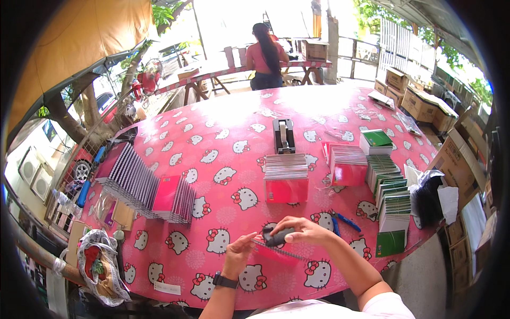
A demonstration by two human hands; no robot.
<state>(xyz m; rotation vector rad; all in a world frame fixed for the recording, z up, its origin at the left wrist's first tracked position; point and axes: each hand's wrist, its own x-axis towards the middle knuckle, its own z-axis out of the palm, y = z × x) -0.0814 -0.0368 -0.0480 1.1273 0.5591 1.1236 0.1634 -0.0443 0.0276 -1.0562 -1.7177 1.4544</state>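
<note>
In front of me at the near middle of the table is a red spiral-bound notebook (277, 257), its wire coil toward my hands. My left hand (242, 250) pinches the left end of that coil, a dark watch on its wrist. My right hand (298, 229) is closed around a small dark grey tool (277, 237), held right over the coil beside the left fingertips. The tool's exact kind is not clear, and fingers cover part of it. Beyond my hands stands a stack of red notebooks (287, 190).
A black tape dispenser (284, 137) stands behind that stack. Blue pens (347, 222) lie right of my hands, near green notebooks (390, 243) and more red ones (348, 173). Coil-bound stacks (129, 178) fill the left side. Cardboard boxes (459, 162) stand right; a person (264, 56) sits far off.
</note>
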